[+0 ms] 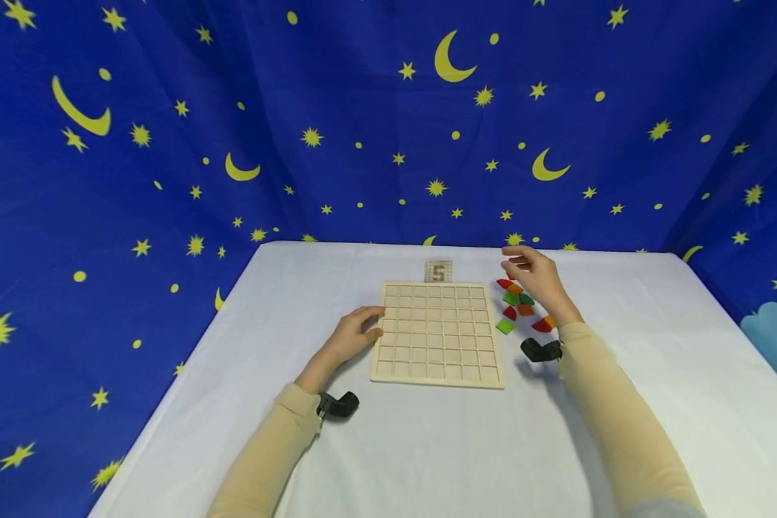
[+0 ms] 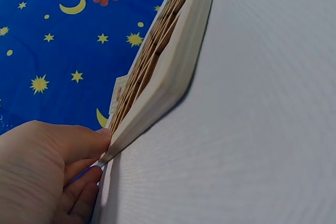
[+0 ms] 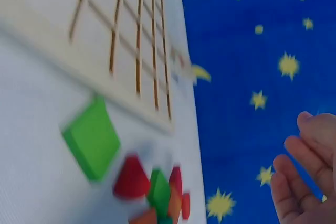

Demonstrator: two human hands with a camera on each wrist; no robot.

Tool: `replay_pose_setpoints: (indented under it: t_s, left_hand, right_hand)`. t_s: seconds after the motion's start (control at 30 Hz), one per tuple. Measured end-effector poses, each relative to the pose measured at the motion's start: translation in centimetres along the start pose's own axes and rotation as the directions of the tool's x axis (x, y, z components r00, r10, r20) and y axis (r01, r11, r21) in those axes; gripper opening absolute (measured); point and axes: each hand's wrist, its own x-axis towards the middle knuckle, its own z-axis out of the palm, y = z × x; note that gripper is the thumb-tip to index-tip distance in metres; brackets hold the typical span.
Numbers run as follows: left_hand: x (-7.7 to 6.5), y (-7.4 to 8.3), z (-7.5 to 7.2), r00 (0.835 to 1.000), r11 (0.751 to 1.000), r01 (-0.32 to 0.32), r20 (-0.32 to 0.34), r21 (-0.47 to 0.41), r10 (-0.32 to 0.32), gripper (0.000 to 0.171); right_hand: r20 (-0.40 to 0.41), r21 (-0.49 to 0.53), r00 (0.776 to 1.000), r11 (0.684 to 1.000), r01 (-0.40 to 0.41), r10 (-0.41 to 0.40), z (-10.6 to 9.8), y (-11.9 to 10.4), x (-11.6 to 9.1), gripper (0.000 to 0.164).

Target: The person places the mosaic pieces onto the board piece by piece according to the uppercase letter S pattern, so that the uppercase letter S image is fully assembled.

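A square wooden board (image 1: 437, 334) with a grid of shallow cells lies on the white table. My left hand (image 1: 352, 334) is at its left rim, fingertips and thumb touching the edge with the fingers loosely bent; the left wrist view shows the thumb (image 2: 86, 139) over the rim. My right hand (image 1: 534, 277) hovers above the loose coloured pieces right of the board, its fingers loosely curled with nothing seen between them. Among those pieces are a green diamond (image 3: 93, 140), a red piece with a rounded edge (image 3: 132, 178) and orange pieces (image 1: 526, 310).
Behind the board stands a small card (image 1: 439, 272) with a brown figure on a grid. A red and orange pair (image 1: 544, 324) of pieces lies under my right wrist. Black cameras (image 1: 540, 350) are strapped to both wrists. A blue curtain (image 1: 388, 122) with stars and moons surrounds the table.
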Motion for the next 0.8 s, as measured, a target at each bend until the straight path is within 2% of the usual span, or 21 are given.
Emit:
replay_pose_setpoints:
  t_s: [0.17,0.4,0.53,0.8]
  left_hand:
    - [-0.1,0.0,-0.1,1.0,1.0,-0.002,0.002,0.006,0.002,0.046]
    - [-0.2,0.0,-0.2,1.0,1.0,-0.028,0.01,0.002,0.028,0.046]
    - [-0.2,0.0,-0.2,0.999,0.999,-0.034,0.023,0.003,0.034,0.046]
    - [-0.1,-0.2,-0.2,0.999,0.999,-0.038,0.01,0.003,0.038,0.045]
  right_hand:
    - [0.015,0.033,0.993,0.992,-0.121,0.121,-0.9,2.5,0.8,0.034]
    - [0.023,0.128,0.987,0.979,-0.162,0.16,-0.7,4.6,1.2,0.041]
    - [0.028,0.159,0.976,0.963,-0.216,0.215,-0.6,5.4,1.4,0.042]
    - [0.086,0.271,0.944,0.905,-0.328,0.317,-0.2,7.0,1.6,0.047]
